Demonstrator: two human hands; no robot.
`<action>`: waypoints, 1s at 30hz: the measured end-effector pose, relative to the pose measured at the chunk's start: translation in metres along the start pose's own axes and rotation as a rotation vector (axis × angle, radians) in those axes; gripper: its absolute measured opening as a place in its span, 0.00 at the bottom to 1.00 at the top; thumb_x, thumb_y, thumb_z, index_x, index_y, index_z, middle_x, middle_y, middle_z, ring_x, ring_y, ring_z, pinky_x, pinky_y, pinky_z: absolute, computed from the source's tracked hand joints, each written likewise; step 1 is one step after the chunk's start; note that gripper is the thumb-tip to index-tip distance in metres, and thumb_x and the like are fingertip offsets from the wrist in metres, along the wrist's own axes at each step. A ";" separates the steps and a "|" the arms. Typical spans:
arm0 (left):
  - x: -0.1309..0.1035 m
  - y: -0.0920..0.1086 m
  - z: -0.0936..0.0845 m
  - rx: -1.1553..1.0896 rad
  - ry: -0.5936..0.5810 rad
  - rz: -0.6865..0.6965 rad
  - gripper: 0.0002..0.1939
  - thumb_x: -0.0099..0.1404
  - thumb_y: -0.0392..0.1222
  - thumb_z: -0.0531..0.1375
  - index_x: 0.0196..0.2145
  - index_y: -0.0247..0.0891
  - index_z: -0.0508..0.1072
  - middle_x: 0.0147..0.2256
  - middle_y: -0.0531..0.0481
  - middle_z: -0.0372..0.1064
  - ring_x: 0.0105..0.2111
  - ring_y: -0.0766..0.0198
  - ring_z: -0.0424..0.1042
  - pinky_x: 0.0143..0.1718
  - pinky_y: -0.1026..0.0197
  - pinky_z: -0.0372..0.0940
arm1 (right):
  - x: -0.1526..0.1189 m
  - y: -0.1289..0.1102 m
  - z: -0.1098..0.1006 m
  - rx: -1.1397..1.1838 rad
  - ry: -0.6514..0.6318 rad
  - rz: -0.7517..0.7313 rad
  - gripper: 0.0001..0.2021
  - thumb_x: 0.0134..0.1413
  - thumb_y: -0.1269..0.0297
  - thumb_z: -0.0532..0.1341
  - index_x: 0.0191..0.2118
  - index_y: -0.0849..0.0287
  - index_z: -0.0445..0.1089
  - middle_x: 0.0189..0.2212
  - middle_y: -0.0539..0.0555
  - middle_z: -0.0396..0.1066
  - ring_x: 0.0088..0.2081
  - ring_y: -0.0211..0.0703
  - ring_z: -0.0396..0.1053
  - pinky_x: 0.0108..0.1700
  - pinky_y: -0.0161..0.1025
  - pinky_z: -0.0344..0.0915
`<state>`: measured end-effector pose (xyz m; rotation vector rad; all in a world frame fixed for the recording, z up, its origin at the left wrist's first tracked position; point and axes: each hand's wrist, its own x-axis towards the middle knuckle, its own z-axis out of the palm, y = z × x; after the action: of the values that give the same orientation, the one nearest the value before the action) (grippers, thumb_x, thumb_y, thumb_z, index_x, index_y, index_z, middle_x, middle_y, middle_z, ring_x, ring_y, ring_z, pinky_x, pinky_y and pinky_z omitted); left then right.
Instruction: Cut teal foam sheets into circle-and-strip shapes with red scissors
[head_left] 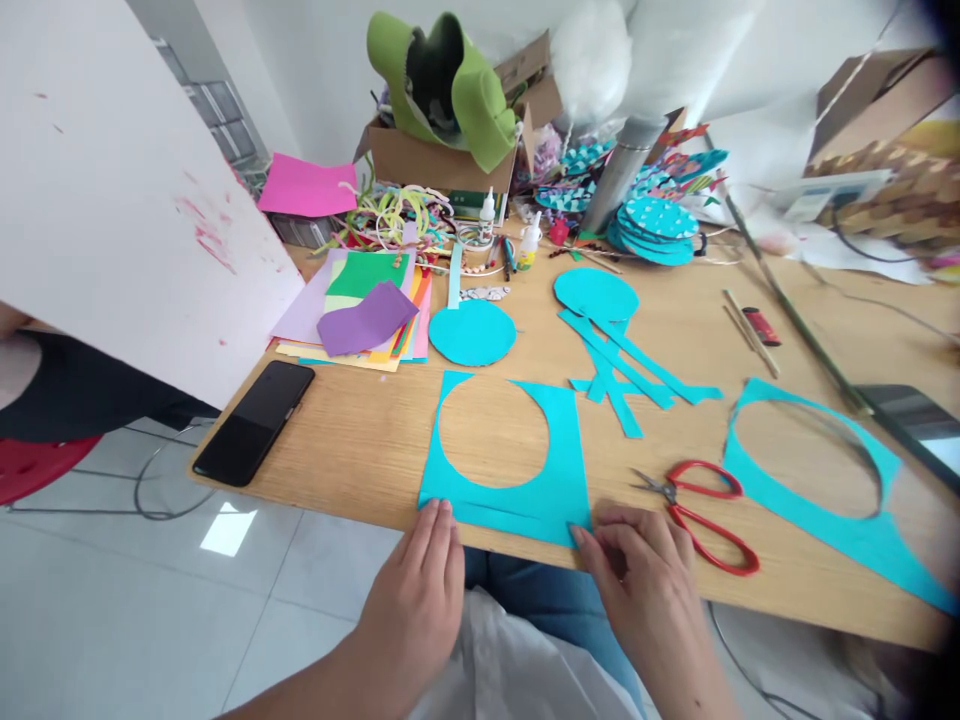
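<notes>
A turquoise sheet of paper (566, 470) with a big round hole lies at the table's front edge, a crease running along its near side. My left hand (424, 575) rests its straight fingers, held together, on the sheet's near left corner. At the near right corner, my right hand (645, 560) has its thumb on the paper and its other fingers curled, pinching the corner. Red-handled scissors (705, 510) lie partly open just right of that hand. Beyond the sheet are a turquoise paper disc (472, 333), another disc (596, 294) and several turquoise strips (630, 365).
A black phone (253, 422) lies at the left edge, near stacked coloured paper (367, 315). Right stands a cut-out paper remnant (795, 500). Behind are glue bottles (529, 243), a grey flask (622, 175) and a cardboard box (420, 160). A person's dark sleeve (97, 385) shows left.
</notes>
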<state>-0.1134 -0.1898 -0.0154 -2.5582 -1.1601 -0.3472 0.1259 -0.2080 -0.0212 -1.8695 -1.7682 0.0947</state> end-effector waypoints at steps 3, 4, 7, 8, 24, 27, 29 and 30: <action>0.002 0.015 -0.003 0.014 -0.113 -0.064 0.24 0.65 0.44 0.55 0.57 0.31 0.65 0.50 0.32 0.68 0.53 0.46 0.67 0.49 0.49 0.67 | -0.001 0.002 0.001 0.006 0.002 -0.012 0.15 0.60 0.54 0.56 0.26 0.57 0.67 0.34 0.58 0.67 0.38 0.49 0.62 0.43 0.49 0.60; 0.003 0.018 -0.003 0.007 -0.134 -0.080 0.29 0.64 0.50 0.56 0.60 0.35 0.61 0.49 0.33 0.69 0.53 0.44 0.67 0.49 0.48 0.67 | -0.001 0.002 0.001 0.009 0.006 -0.016 0.15 0.60 0.54 0.56 0.26 0.57 0.67 0.34 0.58 0.67 0.38 0.49 0.62 0.43 0.49 0.60; 0.006 0.023 -0.001 -0.010 -0.159 -0.102 0.39 0.59 0.61 0.58 0.63 0.41 0.56 0.50 0.32 0.68 0.52 0.40 0.66 0.47 0.44 0.67 | -0.001 0.003 0.002 0.019 0.013 -0.020 0.15 0.60 0.53 0.56 0.26 0.57 0.67 0.33 0.58 0.67 0.38 0.50 0.62 0.43 0.49 0.60; 0.006 0.023 0.000 -0.010 -0.167 -0.106 0.41 0.57 0.62 0.58 0.63 0.42 0.55 0.50 0.31 0.67 0.53 0.40 0.66 0.47 0.43 0.67 | -0.001 0.003 0.002 0.021 0.014 -0.020 0.15 0.59 0.53 0.56 0.26 0.57 0.67 0.33 0.58 0.67 0.38 0.50 0.62 0.43 0.49 0.60; -0.009 0.020 0.012 0.006 -0.169 -0.038 0.28 0.67 0.42 0.52 0.63 0.34 0.56 0.65 0.44 0.47 0.63 0.50 0.50 0.60 0.48 0.57 | 0.000 0.005 0.005 0.037 0.054 -0.022 0.17 0.59 0.51 0.56 0.25 0.56 0.67 0.31 0.57 0.68 0.36 0.49 0.63 0.43 0.49 0.59; -0.010 0.021 0.016 0.015 -0.174 -0.043 0.28 0.67 0.41 0.52 0.63 0.35 0.55 0.65 0.42 0.47 0.63 0.49 0.50 0.60 0.47 0.57 | 0.000 0.004 0.004 0.042 0.049 -0.017 0.17 0.58 0.51 0.56 0.24 0.56 0.66 0.31 0.57 0.68 0.36 0.49 0.63 0.42 0.49 0.59; -0.011 0.022 0.016 0.012 -0.161 -0.039 0.28 0.67 0.41 0.53 0.63 0.35 0.55 0.64 0.41 0.49 0.63 0.47 0.51 0.60 0.45 0.57 | 0.000 0.003 0.003 0.045 0.036 -0.003 0.16 0.58 0.52 0.57 0.25 0.56 0.66 0.31 0.57 0.68 0.36 0.49 0.63 0.42 0.49 0.59; -0.010 0.022 0.016 0.005 -0.151 -0.039 0.29 0.66 0.41 0.53 0.63 0.37 0.55 0.64 0.41 0.51 0.63 0.47 0.52 0.59 0.45 0.58 | 0.000 0.002 0.003 0.047 0.027 0.010 0.15 0.58 0.53 0.57 0.26 0.56 0.66 0.32 0.57 0.68 0.37 0.49 0.63 0.42 0.49 0.59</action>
<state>-0.1017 -0.2047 -0.0377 -2.5981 -1.2626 -0.1619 0.1265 -0.2072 -0.0246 -1.8375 -1.7247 0.1138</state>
